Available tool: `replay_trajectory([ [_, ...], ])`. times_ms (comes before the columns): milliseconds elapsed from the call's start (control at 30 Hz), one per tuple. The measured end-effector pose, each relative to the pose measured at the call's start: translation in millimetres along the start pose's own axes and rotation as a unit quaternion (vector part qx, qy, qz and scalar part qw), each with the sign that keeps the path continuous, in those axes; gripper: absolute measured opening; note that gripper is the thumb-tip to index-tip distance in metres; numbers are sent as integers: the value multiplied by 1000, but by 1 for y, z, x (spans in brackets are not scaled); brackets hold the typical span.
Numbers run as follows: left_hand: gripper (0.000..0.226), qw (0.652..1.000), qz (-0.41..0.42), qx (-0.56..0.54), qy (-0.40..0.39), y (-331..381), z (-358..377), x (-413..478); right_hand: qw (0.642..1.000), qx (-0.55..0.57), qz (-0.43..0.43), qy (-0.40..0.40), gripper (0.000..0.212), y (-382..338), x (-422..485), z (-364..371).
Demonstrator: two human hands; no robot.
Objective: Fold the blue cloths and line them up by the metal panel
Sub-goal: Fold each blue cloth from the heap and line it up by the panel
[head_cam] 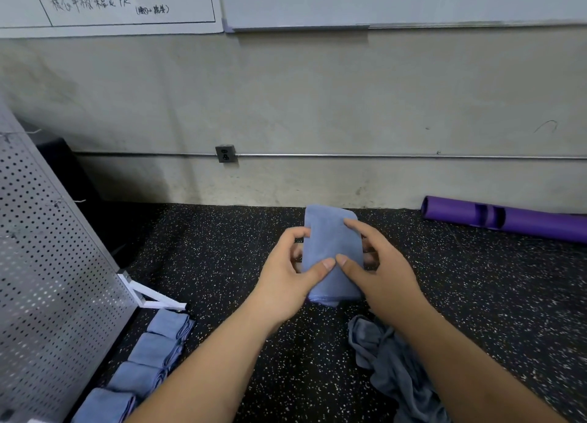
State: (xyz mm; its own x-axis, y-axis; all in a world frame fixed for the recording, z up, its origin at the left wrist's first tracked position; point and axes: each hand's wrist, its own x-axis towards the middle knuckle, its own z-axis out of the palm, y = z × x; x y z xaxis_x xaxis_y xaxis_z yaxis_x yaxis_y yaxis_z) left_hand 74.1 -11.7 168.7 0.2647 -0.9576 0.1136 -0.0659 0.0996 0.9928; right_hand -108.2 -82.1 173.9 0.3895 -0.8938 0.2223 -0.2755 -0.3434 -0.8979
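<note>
Both hands hold one folded blue cloth above the speckled black floor, at the centre of the view and in front of the wall. The cloth is folded into a narrow rectangle, with its long axis pointing away from the person.

The left hand grips the left edge of the cloth. Its fingers curl round that edge and its thumb presses on the upper face. The right hand grips the right edge, with the forefinger laid across the upper face and the thumb pressing beside the left thumb. The two thumb tips almost touch.

The perforated metal panel stands at the left on a white bracket. Four folded blue cloths lie in a row along its base, each just beside the next.

A heap of unfolded cloths lies on the floor under the right forearm. A purple tube lies along the wall at the right.
</note>
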Motion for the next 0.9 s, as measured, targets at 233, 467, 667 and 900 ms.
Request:
replay_trajectory([
  [233,45,998,7,19,-56,4,-5,-1,973,228,18,19,56,-9,3,-10],
  [467,45,997,45,57,-40,5,-3,0,968,251,26,6,46,-13,4,-13],
  [667,34,998,42,33,-29,2,-1,1,965,253,55,28,40,-11,4,-12],
  [900,20,998,-1,-60,22,3,3,-2,993,110,-4,-30,59,-7,4,-16],
])
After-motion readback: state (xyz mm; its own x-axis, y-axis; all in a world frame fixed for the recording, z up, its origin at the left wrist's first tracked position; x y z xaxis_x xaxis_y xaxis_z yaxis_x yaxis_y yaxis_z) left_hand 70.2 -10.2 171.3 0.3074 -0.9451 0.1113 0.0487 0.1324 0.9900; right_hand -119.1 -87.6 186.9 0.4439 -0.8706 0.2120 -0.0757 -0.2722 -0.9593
